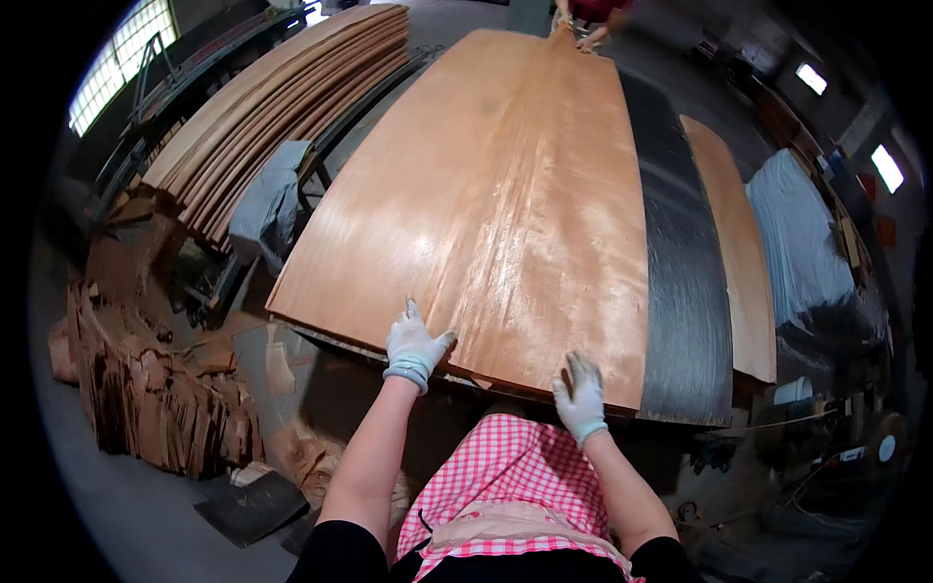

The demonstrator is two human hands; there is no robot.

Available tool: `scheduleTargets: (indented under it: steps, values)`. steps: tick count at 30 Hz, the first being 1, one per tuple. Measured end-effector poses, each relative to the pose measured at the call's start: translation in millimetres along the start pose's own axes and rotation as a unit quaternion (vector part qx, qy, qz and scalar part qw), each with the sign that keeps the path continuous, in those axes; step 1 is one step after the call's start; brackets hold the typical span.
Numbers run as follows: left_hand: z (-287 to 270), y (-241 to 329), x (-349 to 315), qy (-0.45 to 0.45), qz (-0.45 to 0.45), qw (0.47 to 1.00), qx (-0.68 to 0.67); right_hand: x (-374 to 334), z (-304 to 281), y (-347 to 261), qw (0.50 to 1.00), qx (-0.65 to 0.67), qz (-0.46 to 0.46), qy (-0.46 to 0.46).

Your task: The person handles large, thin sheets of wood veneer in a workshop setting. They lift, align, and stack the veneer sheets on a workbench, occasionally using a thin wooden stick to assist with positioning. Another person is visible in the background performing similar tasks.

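A large reddish-brown wood veneer sheet (pixel 486 194) stretches away from me over a long table, with a ridged, streaky band running along its middle. My left hand (pixel 418 342), in a white glove, rests at the sheet's near edge with fingers forward and thumb spread to the right. Further right, my gloved right hand (pixel 581 396) lies on the same near edge, its fingers extended and darkened at the tips. Neither hand visibly grasps anything. At the far end, another person's hands (pixel 575 37) touch the sheet around the ridged band.
A dark smooth panel (pixel 680 282) lies along the sheet's right side, beside a narrower veneer strip (pixel 734 243). Stacked curved veneers (pixel 292 102) stand at left, above a heap of broken scraps (pixel 160 398). A plastic-covered pile (pixel 802 233) stands at right.
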State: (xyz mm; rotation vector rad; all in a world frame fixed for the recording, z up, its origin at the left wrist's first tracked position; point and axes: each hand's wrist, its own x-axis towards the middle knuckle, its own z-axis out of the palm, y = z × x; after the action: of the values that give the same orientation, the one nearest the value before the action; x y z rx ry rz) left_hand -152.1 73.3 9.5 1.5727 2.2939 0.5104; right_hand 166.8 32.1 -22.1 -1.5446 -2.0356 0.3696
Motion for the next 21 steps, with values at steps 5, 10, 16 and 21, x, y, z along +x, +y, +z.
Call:
scheduleTargets:
  steps: [5,10,16,21]
  values:
    - [6,-20,31,-0.101,-0.005,0.995,-0.008,13,22,-35,0.997,0.078,-0.011,-0.025]
    - [3,-4,35,-0.176,-0.035,0.945,-0.272,15,36,-63,0.992,0.033,-0.034,-0.114]
    - [-20,108,14,-0.204,-0.038,0.821,-0.532,31,72,-84,0.961,0.229,0.149,0.041]
    - [-9,148,6,-0.261,0.004,0.749,-0.609,46,47,-29,0.848,0.458,0.194,0.185]
